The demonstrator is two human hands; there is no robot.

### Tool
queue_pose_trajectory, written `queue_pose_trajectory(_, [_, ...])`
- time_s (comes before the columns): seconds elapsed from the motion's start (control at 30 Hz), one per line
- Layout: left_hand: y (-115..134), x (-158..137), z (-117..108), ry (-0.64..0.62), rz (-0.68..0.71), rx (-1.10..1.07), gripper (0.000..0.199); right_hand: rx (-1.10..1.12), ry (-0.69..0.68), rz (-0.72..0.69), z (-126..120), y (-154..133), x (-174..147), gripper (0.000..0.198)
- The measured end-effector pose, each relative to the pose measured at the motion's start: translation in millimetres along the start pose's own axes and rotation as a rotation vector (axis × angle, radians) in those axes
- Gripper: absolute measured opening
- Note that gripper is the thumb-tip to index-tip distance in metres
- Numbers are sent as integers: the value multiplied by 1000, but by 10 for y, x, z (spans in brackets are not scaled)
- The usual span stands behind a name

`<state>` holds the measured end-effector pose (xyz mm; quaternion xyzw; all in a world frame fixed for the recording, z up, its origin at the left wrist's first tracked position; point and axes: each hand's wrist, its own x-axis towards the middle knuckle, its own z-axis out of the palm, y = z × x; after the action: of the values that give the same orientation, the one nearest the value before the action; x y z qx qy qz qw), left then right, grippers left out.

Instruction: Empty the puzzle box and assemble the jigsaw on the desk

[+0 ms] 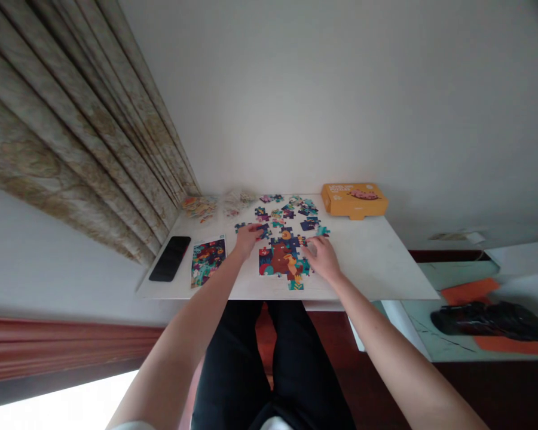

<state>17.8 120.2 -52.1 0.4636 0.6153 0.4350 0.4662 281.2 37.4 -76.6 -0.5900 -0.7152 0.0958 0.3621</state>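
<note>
A partly joined jigsaw puzzle (281, 258) with a brown bear-like figure lies near the table's front edge. At its upper left, my left hand (248, 237) has its fingertips closed on a dark blue puzzle piece (264, 229). My right hand (323, 258) is at the puzzle's right edge, thumb and forefinger apart, their tips by the border pieces. Whether they touch a piece is hard to make out. Loose puzzle pieces (310, 223) lie behind and between the hands. Left of the puzzle is a picture card (208, 261) in similar colours.
A black phone (170, 258) lies at the left of the white table (367, 269). Toward the wall are orange-toned pieces (199, 207), a clear plastic bag (237, 202) and a yellow puzzle box (355, 200). A curtain (94, 113) hangs at left; a black object (486, 320) rests lower right.
</note>
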Motion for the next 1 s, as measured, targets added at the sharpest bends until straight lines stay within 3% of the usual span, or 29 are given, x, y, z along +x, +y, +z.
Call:
queue_pose_trajectory(0.07, [-47,-75,32,-60,10,-13,28,-43,-54,-33,85,-231,-43,31])
queue_pose_trajectory(0.17, [-38,-54,109,-100,80,155,28,-179,-155,-8,257,-579,-129,46])
queue_pose_trajectory(0.3, [45,113,207,-119,136,319,28,-316,-278,71,368,-810,-205,59])
queue_pose_trajectory(0.53, [129,291,309,-209,212,550,26,-352,-311,77,309,-831,-182,60])
queue_pose_trajectory(0.83, [124,194,381,-223,347,799,30,-348,-299,77,326,-828,-182,59])
queue_pose_trajectory(1.0, [84,131,328,-238,547,1026,40,-346,-299,76,326,-826,-178,60])
